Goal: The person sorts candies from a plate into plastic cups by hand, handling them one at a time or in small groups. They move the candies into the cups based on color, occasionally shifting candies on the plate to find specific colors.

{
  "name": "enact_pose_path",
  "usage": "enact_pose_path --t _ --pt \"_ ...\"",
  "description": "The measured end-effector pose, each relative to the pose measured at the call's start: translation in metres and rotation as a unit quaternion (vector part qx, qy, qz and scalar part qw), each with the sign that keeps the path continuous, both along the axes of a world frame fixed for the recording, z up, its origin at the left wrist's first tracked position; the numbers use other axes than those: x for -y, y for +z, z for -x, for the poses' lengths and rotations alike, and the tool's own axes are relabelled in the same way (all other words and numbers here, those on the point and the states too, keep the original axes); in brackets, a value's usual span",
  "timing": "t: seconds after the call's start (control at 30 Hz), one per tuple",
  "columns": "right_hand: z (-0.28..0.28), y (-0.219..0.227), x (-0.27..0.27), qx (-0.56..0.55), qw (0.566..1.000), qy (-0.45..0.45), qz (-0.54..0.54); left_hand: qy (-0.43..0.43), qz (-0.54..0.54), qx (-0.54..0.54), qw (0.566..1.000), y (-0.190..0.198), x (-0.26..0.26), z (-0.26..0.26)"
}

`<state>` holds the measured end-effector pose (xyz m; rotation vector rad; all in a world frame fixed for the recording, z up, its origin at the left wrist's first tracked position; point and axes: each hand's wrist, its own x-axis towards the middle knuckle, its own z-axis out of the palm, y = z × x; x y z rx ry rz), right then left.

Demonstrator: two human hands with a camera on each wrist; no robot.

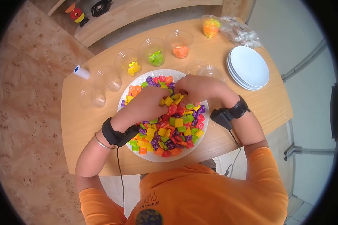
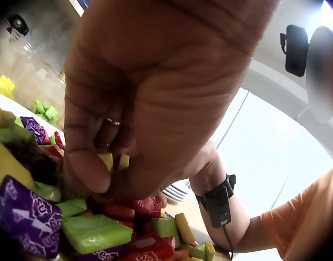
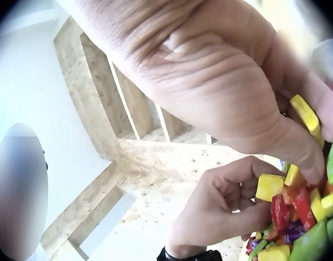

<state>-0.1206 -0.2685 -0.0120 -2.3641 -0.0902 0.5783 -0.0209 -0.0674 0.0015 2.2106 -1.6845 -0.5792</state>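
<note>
A heap of wrapped candies (image 1: 165, 131) in yellow, green, red, purple and orange fills a large white plate (image 1: 151, 157). Over its far side, my left hand (image 1: 148, 103) has its thumb and fingers curled, pinching yellow candy (image 2: 107, 159), partly hidden by the fingers. Opposite it, close by, my right hand (image 1: 199, 89) holds a yellow candy (image 3: 306, 117) between thumb and fingers. More yellow candies (image 1: 169, 101) lie between the two hands. Both hands' fingertips are right at the top of the heap.
Beyond the plate stand see-through cups with yellow (image 1: 133, 68), green (image 1: 156, 58) and coral candies (image 1: 180, 51). More see-through cups (image 1: 107, 78) flank them. A stack of white dishes (image 1: 249, 67), a plastic bag (image 1: 241, 32) and a filled cup (image 1: 211, 27) occupy the far right.
</note>
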Motion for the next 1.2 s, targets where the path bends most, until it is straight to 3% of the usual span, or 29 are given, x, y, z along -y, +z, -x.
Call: enact_pose_path --t 0.13,0.23,0.5,0.57,0.7,0.8,0.87,0.9,0.97,1.0,1.07,1.1,1.17,1.2 --pt "-0.002 -0.004 0.008 -0.035 0.997 -0.01 -0.074 -0.019 -0.005 -0.008 1.0 0.0 0.005 -0.003" --pt "-0.006 -0.001 0.007 -0.063 0.997 0.014 -0.051 -0.03 -0.023 0.013 0.999 -0.003 0.012 -0.002" --pt "0.0 0.005 -0.001 -0.014 0.997 0.008 -0.07 -0.014 -0.076 -0.03 0.997 0.01 0.02 0.003" --pt "0.0 0.005 -0.002 0.001 0.995 0.001 -0.096 -0.015 -0.007 -0.059 0.998 0.013 0.017 0.01" --pt "0.0 0.006 -0.006 0.011 0.996 -0.007 -0.09 -0.012 -0.006 -0.026 1.0 0.006 0.016 0.009" --pt "0.002 0.012 -0.007 0.029 0.992 -0.036 -0.118 -0.007 -0.006 -0.066 0.998 0.009 0.013 -0.002" --pt "0.002 0.012 -0.008 0.031 0.99 -0.051 -0.131 0.132 -0.093 -0.333 0.929 0.007 0.013 -0.012" --pt "0.0 0.01 -0.008 0.031 0.987 -0.06 -0.148 0.133 -0.092 -0.333 0.929 0.005 0.013 -0.014" --pt "-0.003 0.005 -0.008 0.032 0.984 -0.065 -0.163 0.154 -0.034 -0.44 0.884 0.002 0.011 -0.017" --pt "-0.005 0.0 -0.007 0.056 0.982 -0.081 -0.161 0.154 -0.033 -0.44 0.884 -0.001 0.009 -0.02" --pt "-0.004 0.007 -0.01 0.08 0.979 -0.097 -0.158 0.161 0.005 -0.513 0.843 -0.01 0.007 -0.025" --pt "0.0 0.013 -0.012 0.062 0.975 -0.139 -0.16 0.161 0.005 -0.513 0.843 -0.013 0.005 -0.027" --pt "0.004 0.017 -0.019 0.044 0.969 -0.182 -0.161 0.194 0.04 -0.664 0.721 -0.02 0.0 -0.025" --pt "0.006 0.015 -0.022 0.116 0.971 -0.177 -0.11 0.194 0.039 -0.663 0.722 -0.023 -0.002 -0.023"
